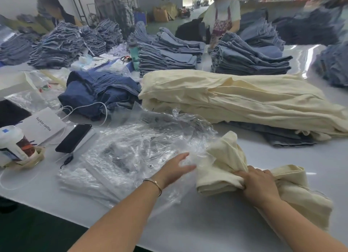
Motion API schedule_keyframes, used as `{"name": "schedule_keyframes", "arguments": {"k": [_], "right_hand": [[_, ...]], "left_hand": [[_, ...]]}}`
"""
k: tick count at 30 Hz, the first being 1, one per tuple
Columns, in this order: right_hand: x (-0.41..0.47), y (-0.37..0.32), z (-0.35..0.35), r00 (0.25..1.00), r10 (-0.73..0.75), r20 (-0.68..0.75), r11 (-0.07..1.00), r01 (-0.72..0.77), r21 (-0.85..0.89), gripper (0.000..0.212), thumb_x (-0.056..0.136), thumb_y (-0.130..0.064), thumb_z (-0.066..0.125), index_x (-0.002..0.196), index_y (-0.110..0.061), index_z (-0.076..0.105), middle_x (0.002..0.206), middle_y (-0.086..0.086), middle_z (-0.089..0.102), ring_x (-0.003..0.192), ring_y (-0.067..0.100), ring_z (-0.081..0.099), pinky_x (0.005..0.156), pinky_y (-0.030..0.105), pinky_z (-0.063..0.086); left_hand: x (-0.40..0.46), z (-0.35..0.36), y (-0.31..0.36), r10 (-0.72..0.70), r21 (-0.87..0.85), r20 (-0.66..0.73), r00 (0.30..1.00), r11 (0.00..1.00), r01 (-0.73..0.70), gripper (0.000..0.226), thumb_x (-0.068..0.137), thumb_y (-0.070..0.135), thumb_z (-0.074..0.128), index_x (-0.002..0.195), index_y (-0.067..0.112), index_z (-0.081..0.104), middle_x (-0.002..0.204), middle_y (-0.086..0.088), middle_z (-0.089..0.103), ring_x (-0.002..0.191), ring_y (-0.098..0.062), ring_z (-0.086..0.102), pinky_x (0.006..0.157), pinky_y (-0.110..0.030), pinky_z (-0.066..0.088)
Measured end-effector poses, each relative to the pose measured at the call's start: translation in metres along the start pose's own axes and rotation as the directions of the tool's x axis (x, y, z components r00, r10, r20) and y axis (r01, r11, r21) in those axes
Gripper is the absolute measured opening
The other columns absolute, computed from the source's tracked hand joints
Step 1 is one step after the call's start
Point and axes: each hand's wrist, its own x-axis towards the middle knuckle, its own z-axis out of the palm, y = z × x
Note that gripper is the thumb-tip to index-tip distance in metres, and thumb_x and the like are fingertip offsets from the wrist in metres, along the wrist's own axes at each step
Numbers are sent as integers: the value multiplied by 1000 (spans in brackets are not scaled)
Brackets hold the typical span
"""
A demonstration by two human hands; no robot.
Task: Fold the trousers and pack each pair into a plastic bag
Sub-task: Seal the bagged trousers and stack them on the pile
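Observation:
A folded pair of cream trousers (224, 163) lies on the white table near the front edge, its left end at the mouth of a clear plastic bag (143, 146). My right hand (259, 184) grips the bunched cream fabric from above. My left hand (177, 169) lies flat with straight fingers on the bag's plastic beside the trousers. Under the bag sits a stack of flat clear bags (98, 174). A big pile of cream trousers (244, 99) lies behind.
A dark phone (73, 137) with a white cable, a paper coffee bag (44, 123) and a drink cup (14, 144) sit at left. Dark blue jeans (98, 91) lie behind the bags. Stacks of folded denim (248, 59) and two people stand at the far side.

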Motion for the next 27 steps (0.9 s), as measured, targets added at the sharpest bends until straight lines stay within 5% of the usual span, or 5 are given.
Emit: {"name": "schedule_keyframes", "arguments": {"k": [3, 10, 13, 18, 27], "right_hand": [[-3, 13, 2, 998, 62, 1, 998, -62, -5, 51, 77, -34, 49, 125, -52, 50, 109, -9, 55, 106, 17, 55, 86, 32, 31], [-6, 16, 11, 999, 38, -33, 999, -38, -4, 53, 76, -37, 50, 129, -48, 48, 111, -5, 54, 103, 20, 54, 84, 35, 29], [-6, 19, 10, 998, 36, -45, 999, -35, 36, 52, 76, -36, 50, 127, -48, 49, 111, -5, 54, 104, 21, 54, 84, 36, 31], [-3, 36, 7, 990, 119, -74, 972, -101, 214, 44, 78, -41, 56, 120, -50, 55, 111, -7, 58, 106, 20, 56, 82, 33, 36], [-22, 64, -31, 910, 310, -277, 768, -68, 637, 31, 71, -21, 77, 101, -24, 73, 89, 8, 65, 84, 35, 61, 63, 33, 35]], "left_hand": [[-17, 7, -25, 176, 616, -15, 984, 777, -130, 91, 69, 59, 73, 145, 27, 34, 152, 5, 26, 141, -16, 20, 115, -29, 18], [-46, 25, -63, 544, 703, -180, 820, 654, -280, 19, 79, 30, 71, 66, 21, 61, 75, 9, 55, 78, -9, 52, 63, -22, 46], [-36, 22, -44, 313, 616, -266, 912, 783, -89, 41, 94, 32, 57, 56, 18, 51, 60, 5, 51, 63, -13, 51, 60, -29, 43], [-15, 28, -9, -91, -121, -318, 944, 991, 55, 23, 80, 17, 76, 60, 8, 71, 54, -5, 66, 45, -11, 59, 47, -22, 48], [27, 102, 34, -25, 27, -162, 986, 999, 30, 30, 88, 34, 68, 69, 10, 69, 52, 6, 53, 46, -7, 44, 53, -23, 35]]}}
